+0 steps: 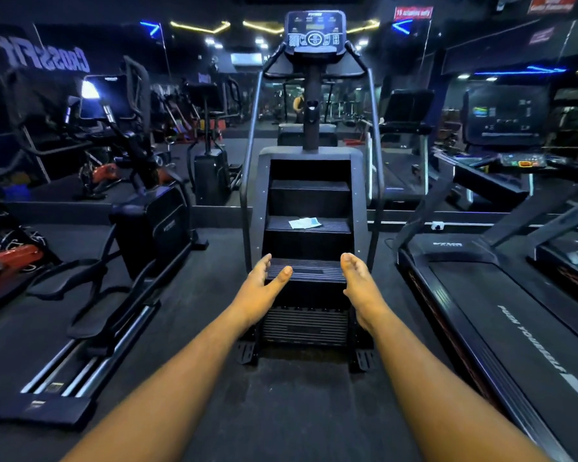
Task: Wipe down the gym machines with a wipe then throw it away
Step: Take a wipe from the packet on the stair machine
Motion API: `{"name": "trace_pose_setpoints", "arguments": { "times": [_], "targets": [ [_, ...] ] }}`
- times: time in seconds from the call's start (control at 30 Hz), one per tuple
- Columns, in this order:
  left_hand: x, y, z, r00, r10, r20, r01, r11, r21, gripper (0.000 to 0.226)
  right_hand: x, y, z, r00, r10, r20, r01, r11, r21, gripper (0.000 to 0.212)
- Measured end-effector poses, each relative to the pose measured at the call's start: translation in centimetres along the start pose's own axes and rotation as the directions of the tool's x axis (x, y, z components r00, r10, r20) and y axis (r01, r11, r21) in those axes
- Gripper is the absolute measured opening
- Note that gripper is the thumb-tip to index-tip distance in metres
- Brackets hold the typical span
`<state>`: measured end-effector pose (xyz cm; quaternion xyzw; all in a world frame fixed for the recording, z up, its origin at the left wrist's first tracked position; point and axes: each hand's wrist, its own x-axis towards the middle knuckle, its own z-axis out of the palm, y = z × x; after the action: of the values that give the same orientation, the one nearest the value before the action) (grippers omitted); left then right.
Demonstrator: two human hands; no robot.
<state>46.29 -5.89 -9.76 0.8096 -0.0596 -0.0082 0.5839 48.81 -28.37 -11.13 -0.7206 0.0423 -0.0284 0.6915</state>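
Both bare arms reach forward toward the stair climber (pixel 309 201). The left hand (pixel 264 288) and right hand (pixel 359 285) hover empty, fingers relaxed and straight. A wipe packet (pixel 304 223) lies on a step beyond them.

The stair climber (pixel 309 208) has matt black steps with ribbed, rubbery-looking treads and smooth grey metal side rails. A thin, pale, paper-like wipe packet (pixel 304 223) lies on one tread. The floor (pixel 214 378) looks like dull, slightly rough dark matting. The treadmill (pixel 501 328) beside it has a matt belt and glossy plastic trim.
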Motion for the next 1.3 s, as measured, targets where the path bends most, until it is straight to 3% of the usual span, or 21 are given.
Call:
{"name": "trace_pose_setpoints", "arguments": {
  "times": [0.23, 0.43, 0.63, 0.9, 1.07, 1.23, 1.3],
  "targets": [
    [20.2, -6.8, -0.8, 0.998, -0.023, 0.057, 0.02, 0.999, 0.048, 0.125, 19.0, 3.9, 2.9, 0.998, 0.019, -0.052, -0.022, 0.998, -0.054, 0.068],
    [35.7, -9.3, -1.6, 0.99, -0.076, 0.12, 0.057, 0.987, 0.151, 0.107, 32.6, 5.8, 4.5, 0.989, 0.086, -0.123, -0.092, 0.995, -0.048, 0.064],
    [51.5, -13.1, 0.1, 0.988, -0.101, 0.115, 0.073, 0.971, 0.229, 0.096, 47.0, 8.4, 3.0, 0.981, 0.13, -0.144, -0.139, 0.989, -0.051, 0.047],
    [68.8, -18.9, 4.7, 0.968, -0.231, 0.097, 0.165, 0.88, 0.445, 0.097, 68.3, 14.9, 0.1, 0.981, 0.193, -0.011, -0.193, 0.968, -0.161, 0.033],
    [77.4, -20.7, 6.3, 0.969, -0.23, 0.089, 0.14, 0.81, 0.57, 0.091, 78.3, 16.9, -0.2, 0.966, 0.255, 0.048, -0.237, 0.941, -0.243, 0.031],
    [86.5, -24.3, 7.1, 0.953, -0.288, 0.096, 0.169, 0.766, 0.62, 0.091, 88.2, 20.1, 0.7, 0.958, 0.282, 0.057, -0.243, 0.901, -0.36, 0.008],
    [90.3, -26.4, 7.4, 0.946, -0.307, 0.104, 0.174, 0.752, 0.635, 0.091, 92.2, 21.9, 1.1, 0.958, 0.285, 0.037, -0.248, 0.884, -0.397, 0.008]
  ]
}}
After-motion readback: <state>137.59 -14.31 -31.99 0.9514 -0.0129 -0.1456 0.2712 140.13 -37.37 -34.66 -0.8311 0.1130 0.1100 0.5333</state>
